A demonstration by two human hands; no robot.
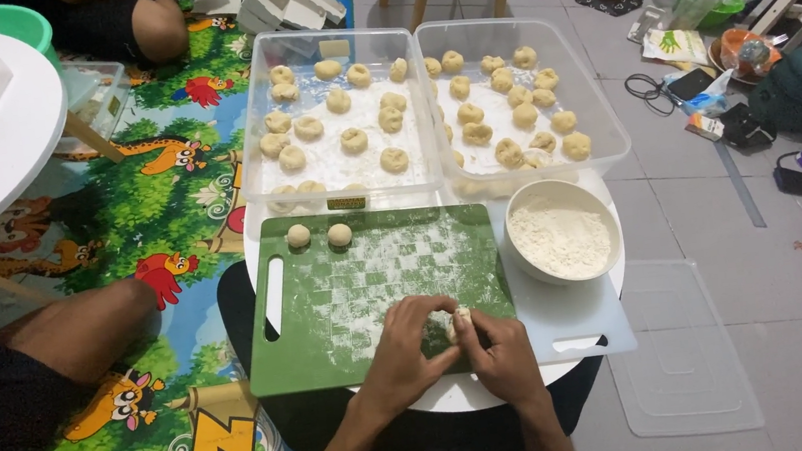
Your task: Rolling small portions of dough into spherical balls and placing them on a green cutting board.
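Item: one small dough ball (461, 320), pinched between left hand (405, 348) and right hand (498, 350) above the floured green cutting board (329, 304). Judged soft, light, slightly tacky; best cupped at its sides. Nearby: bowl of flour (563, 232), two tubs (339, 122) of shaped pieces.

My left hand (405, 351) and right hand (501, 350) close together on a dough piece (462, 319) at the near edge of the green cutting board (328, 294). Left of the grip and ahead of it, the floured board lies open, so I can slide either way there. Two dough balls (319, 235) sit at its far left corner, well apart from the grip. Just ahead and to the right, the white flour bowl (563, 237) blocks passage. Beyond the board, two clear tubs (428, 111) full of dough pieces wall off the far side.
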